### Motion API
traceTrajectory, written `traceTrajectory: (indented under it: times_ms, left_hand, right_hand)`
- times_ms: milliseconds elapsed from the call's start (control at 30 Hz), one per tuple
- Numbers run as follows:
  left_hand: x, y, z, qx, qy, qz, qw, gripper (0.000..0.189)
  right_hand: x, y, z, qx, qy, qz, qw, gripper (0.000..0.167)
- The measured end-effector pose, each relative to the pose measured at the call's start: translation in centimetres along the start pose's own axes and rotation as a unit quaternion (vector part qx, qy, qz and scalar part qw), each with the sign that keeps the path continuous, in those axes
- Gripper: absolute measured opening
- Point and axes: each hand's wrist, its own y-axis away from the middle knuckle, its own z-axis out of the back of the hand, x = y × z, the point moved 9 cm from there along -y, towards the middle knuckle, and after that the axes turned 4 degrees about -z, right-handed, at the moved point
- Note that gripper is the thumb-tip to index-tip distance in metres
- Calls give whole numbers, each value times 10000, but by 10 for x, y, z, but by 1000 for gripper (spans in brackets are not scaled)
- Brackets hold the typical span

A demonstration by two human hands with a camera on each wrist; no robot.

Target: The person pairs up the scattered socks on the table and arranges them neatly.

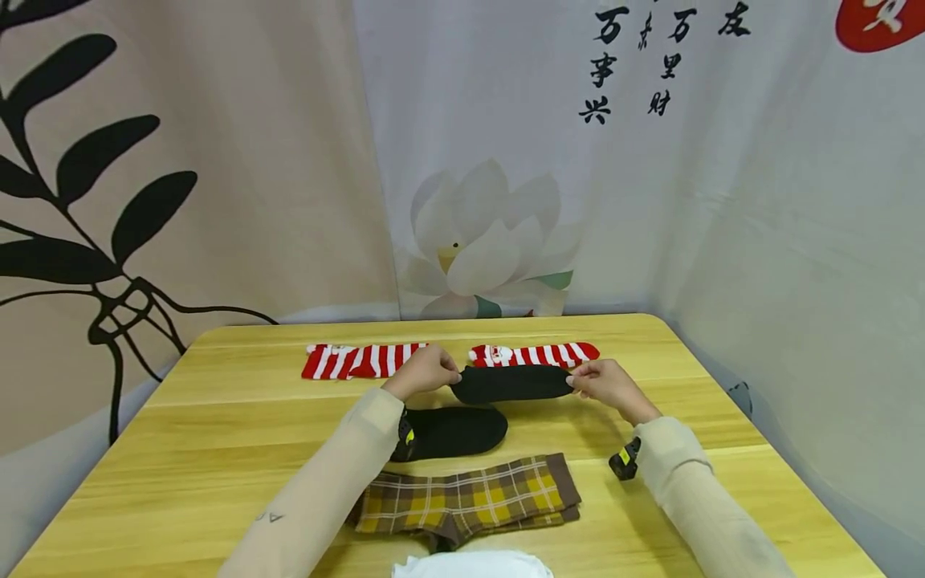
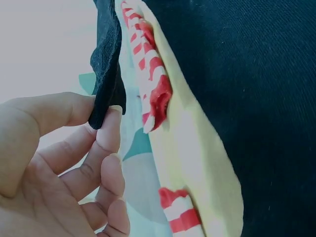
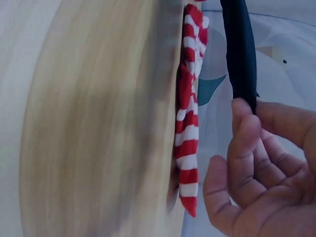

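A black sock (image 1: 511, 384) is stretched level above the table between two hands. My left hand (image 1: 425, 372) pinches its left end between thumb and forefinger; in the left wrist view the sock's edge (image 2: 106, 74) hangs from those fingertips. At the other end my right hand (image 1: 610, 387) pinches it, the dark sock (image 3: 240, 49) rising from thumb and fingers in the right wrist view. A second black sock (image 1: 455, 432) lies flat nearer me, its left end hidden by the left wrist. Behind the held sock lie two red-and-white striped socks, one left (image 1: 368, 361), one right (image 1: 538, 354).
Brown and yellow plaid socks (image 1: 470, 498), seemingly layered, lie on the wooden table (image 1: 181, 449) in front. A white cloth item (image 1: 473, 565) is cut off by the bottom edge. A printed curtain (image 1: 289, 160) hangs behind the table's far edge.
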Motion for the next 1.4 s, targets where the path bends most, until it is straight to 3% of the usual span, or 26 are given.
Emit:
traceTrajectory:
  times_ms: [600,767,900,1400]
  left_hand:
    - [18,45,33,69,8,-110,9999,11]
    - [30,57,39,35,9,112,9999,11]
    - [41,67,41,48,17,294,9996,10]
    - [70,92,36,263,-100,365,9989,8]
  right_hand:
    - [40,16,-26,109,-110,595,9981,25]
    - [49,19,-38,225,-148,653,9975,23]
    - [49,20,-51,306,-202,573,9977,21]
    - [55,27,-93,647,166,659,9956,17]
